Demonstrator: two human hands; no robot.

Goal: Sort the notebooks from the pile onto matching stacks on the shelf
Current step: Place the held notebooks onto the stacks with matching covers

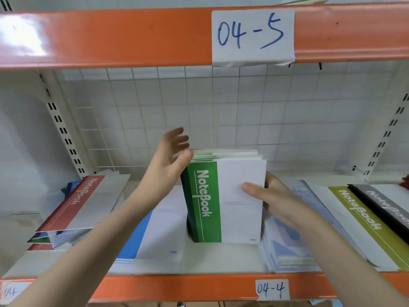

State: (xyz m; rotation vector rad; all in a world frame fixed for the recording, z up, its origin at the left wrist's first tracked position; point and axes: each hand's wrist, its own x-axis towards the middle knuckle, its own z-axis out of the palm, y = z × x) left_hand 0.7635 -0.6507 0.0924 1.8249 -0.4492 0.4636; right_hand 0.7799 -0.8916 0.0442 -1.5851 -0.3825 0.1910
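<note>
Centre of frame: stack of green notebooks (223, 200) standing upright on the shelf (199, 284). Right hand (272, 202) gripping its right edge, thumb across the white cover. Left hand (170, 160) at the top left corner, fingers (179, 138) spread, blurred. Red notebook (75, 202) lower left, olive notebook (363, 216) lower right.

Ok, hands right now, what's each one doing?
Left hand: open, fingers spread, thumb against the top corner of the green notebooks.
Right hand: gripping those green notebooks, held upright.
</note>
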